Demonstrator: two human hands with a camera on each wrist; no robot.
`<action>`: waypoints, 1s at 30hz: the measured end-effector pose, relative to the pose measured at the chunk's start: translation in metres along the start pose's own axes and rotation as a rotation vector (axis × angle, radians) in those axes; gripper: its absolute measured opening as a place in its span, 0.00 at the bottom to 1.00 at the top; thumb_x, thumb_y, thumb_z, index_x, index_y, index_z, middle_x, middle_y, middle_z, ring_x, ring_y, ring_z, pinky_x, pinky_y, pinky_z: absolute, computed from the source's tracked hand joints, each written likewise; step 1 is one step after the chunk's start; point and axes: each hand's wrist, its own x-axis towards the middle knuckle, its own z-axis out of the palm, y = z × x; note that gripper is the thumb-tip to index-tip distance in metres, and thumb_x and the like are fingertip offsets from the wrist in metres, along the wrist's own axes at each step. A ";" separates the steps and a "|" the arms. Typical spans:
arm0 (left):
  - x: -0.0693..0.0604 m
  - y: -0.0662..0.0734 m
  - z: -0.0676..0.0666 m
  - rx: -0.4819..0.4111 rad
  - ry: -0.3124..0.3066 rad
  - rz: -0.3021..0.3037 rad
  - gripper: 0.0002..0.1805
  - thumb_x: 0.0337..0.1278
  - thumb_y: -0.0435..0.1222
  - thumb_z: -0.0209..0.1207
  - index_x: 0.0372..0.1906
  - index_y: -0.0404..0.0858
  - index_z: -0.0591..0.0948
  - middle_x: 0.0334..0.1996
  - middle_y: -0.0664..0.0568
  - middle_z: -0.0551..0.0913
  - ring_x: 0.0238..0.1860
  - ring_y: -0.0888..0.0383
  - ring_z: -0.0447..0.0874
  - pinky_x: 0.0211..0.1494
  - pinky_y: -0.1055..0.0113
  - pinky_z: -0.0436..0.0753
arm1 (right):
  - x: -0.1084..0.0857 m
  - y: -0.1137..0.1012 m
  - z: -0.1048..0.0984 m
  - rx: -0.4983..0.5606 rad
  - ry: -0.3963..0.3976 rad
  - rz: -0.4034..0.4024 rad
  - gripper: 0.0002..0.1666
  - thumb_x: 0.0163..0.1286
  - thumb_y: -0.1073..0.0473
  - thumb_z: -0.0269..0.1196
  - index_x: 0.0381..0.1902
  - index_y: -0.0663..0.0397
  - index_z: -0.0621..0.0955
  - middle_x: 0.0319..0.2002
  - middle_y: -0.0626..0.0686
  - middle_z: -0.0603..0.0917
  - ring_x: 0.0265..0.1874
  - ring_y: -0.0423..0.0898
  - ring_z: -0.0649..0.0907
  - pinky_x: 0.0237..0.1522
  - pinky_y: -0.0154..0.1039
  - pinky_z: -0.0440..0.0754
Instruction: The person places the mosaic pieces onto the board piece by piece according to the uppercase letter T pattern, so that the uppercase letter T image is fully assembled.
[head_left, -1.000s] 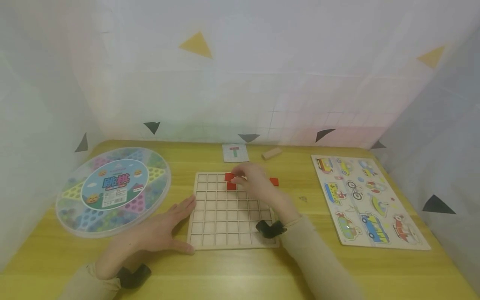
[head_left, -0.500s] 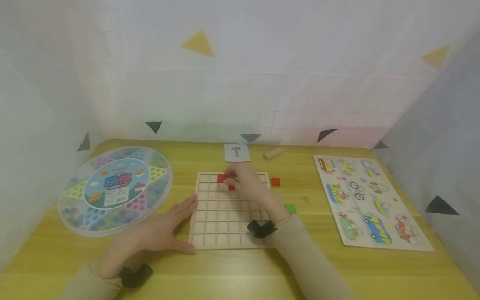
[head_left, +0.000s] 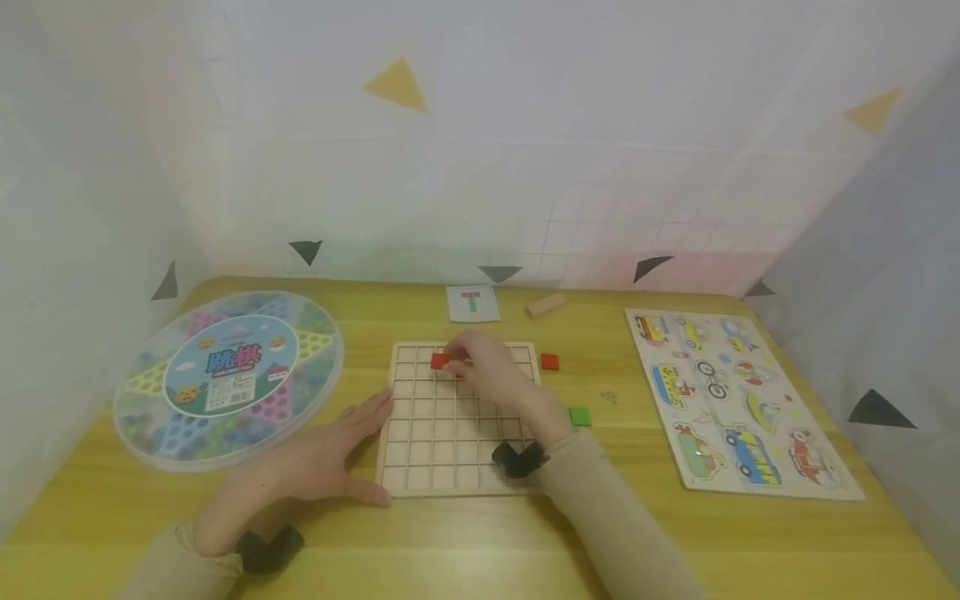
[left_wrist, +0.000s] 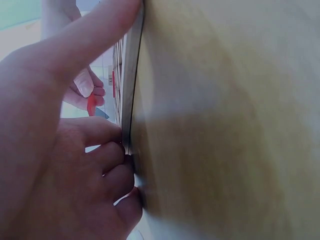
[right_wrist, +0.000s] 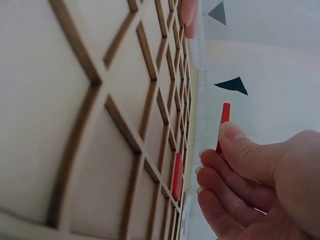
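A round game set (head_left: 228, 379) takes the left side, and a picture puzzle (head_left: 742, 404) the right, of a wood-grain tabletop (head_left: 465, 550); a pattern card (head_left: 472, 303) lies near its far edge, a green tile (head_left: 580, 416) just off the right edge of the grid board (head_left: 442, 429). Pale sheeting (head_left: 600, 92) rises behind. Over the board's far half the right hand (head_left: 489, 367) pinches a square red tile (head_left: 439, 361), red face up, nearly parallel to the board; the left hand (head_left: 322, 461), thumb spread wide, touches the board's left edge.

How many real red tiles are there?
3: one red tile held in the right hand, a second red tile on the grid board, and a third red tile on the table right of the board. The hand could hide more.
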 end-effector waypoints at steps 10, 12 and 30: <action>0.000 0.001 -0.001 -0.001 0.000 0.003 0.66 0.41 0.69 0.66 0.81 0.46 0.47 0.82 0.51 0.39 0.76 0.30 0.46 0.75 0.34 0.56 | -0.001 0.004 0.004 0.004 -0.016 0.009 0.15 0.70 0.59 0.66 0.52 0.59 0.84 0.49 0.53 0.85 0.52 0.50 0.82 0.57 0.46 0.80; 0.000 0.001 -0.001 0.001 -0.001 0.003 0.66 0.41 0.69 0.66 0.81 0.46 0.47 0.82 0.51 0.39 0.76 0.30 0.46 0.75 0.34 0.56 | -0.001 0.005 0.005 0.006 -0.011 0.011 0.15 0.70 0.59 0.66 0.52 0.58 0.84 0.50 0.53 0.85 0.52 0.50 0.82 0.58 0.46 0.80; 0.000 0.000 0.000 0.000 -0.006 -0.002 0.66 0.41 0.70 0.66 0.81 0.46 0.47 0.82 0.53 0.39 0.77 0.30 0.45 0.75 0.35 0.55 | 0.001 0.015 0.010 -0.024 0.018 -0.039 0.12 0.68 0.60 0.68 0.47 0.60 0.85 0.42 0.53 0.82 0.45 0.49 0.81 0.50 0.43 0.81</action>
